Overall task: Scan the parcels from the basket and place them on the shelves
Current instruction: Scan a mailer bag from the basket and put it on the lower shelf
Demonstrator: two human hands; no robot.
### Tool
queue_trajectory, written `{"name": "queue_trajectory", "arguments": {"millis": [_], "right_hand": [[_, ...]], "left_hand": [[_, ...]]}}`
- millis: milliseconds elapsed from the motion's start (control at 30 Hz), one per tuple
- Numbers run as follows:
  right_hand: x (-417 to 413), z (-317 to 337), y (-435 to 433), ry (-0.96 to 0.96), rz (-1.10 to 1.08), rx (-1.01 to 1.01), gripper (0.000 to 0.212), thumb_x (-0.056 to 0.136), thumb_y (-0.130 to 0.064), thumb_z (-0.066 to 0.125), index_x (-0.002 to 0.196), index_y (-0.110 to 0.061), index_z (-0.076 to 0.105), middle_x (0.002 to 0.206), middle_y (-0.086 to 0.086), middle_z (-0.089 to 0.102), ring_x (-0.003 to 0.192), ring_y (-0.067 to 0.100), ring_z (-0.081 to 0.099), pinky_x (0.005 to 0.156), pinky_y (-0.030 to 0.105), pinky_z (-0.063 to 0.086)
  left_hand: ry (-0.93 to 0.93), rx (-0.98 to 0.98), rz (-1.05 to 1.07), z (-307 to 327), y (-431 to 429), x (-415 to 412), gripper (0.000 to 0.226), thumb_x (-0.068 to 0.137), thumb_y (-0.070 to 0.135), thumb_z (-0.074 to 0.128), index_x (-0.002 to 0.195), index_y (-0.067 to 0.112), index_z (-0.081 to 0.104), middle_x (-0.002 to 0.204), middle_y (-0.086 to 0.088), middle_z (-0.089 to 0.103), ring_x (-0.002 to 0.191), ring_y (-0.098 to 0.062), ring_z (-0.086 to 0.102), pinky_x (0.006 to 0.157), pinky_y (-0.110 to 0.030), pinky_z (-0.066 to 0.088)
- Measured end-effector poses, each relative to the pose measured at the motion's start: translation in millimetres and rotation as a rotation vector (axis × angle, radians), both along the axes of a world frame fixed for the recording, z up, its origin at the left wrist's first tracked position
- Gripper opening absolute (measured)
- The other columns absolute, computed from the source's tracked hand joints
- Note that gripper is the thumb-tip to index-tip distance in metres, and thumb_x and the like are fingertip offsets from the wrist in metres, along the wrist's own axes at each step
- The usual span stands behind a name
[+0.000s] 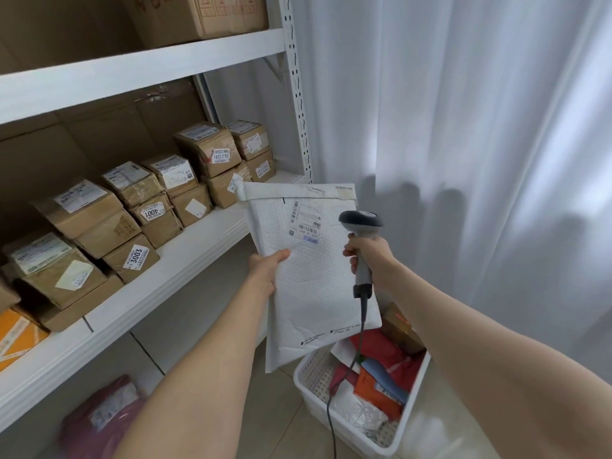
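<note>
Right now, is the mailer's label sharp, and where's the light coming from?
Head view: the label on the mailer is soft, its small print unreadable; daylight glows through the curtain at right; the shelf post bows from the wide lens.

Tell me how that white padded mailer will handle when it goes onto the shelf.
The white padded bubble mailer probably is light: the left hand holds it upright by one edge. It looks semi-stiff, standing flat with slight creases, so it should slide in without flopping. Its smooth skin may be slippery against the white metal shelf.
</note>
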State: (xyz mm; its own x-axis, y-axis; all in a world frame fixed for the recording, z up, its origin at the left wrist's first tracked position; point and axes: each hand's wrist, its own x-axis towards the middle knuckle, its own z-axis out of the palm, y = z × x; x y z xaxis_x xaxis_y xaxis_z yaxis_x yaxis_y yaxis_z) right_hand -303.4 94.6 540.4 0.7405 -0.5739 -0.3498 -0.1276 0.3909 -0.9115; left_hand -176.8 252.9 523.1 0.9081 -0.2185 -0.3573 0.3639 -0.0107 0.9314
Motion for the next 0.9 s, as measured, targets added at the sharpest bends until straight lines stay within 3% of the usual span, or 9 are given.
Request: {"name": "queue_trajectory", "arguments": {"millis": [133,233,367,767,900], "right_hand": [[3,9,20,0.005,0.102,-0.002,0.003,0.088,-0.005,0.059,0.09,-0.007,0.058,0.062,0.009,0.059,0.046,0.015,0.045,0.048,0.024,0.041],[4,11,27,-0.001,0.105,0.032,0.009,0.089,-0.013,0.061,0.097,-0.009,0.059,0.064,0.01,0.061,0.044,0.015,0.046,0.048,0.025,0.042],[3,16,30,-0.003,0.115,0.058,0.015,0.087,-0.012,0.062,0.1,-0.006,0.06,0.064,0.01,0.061,0.043,0.015,0.047,0.046,0.023,0.043],[-3,26,32,0.071,0.201,0.053,0.004,0.087,-0.012,0.057,0.086,-0.01,0.054,0.06,0.008,0.058,0.044,0.014,0.046,0.045,0.022,0.043],[-5,26,31,0.083,0.22,0.063,0.004,0.087,-0.012,0.056,0.086,-0.01,0.052,0.057,0.006,0.058,0.044,0.013,0.048,0.045,0.022,0.044]], "left_hand": [[0.024,-0.036,0.0,-4,0,-6,0.032,0.077,0.002,0.075,0.104,-0.006,0.061,0.098,-0.016,0.066,0.068,-0.021,0.064,0.054,-0.028,0.051],[0.036,-0.063,-0.001,-9,2,-8,0.031,0.077,0.005,0.077,0.103,-0.005,0.064,0.1,-0.015,0.067,0.074,-0.022,0.065,0.063,-0.031,0.053],[0.03,-0.083,0.063,-15,4,-6,0.034,0.075,0.007,0.078,0.104,-0.003,0.063,0.106,-0.015,0.067,0.086,-0.026,0.064,0.077,-0.036,0.053],[0.098,-0.055,0.043,-29,4,2,0.048,0.072,0.014,0.083,0.111,-0.003,0.062,0.11,-0.015,0.067,0.095,-0.03,0.066,0.09,-0.048,0.053],[0.091,-0.079,0.053,-25,5,0,0.043,0.075,0.01,0.08,0.111,-0.005,0.061,0.111,-0.016,0.067,0.096,-0.03,0.065,0.09,-0.047,0.053]]}}
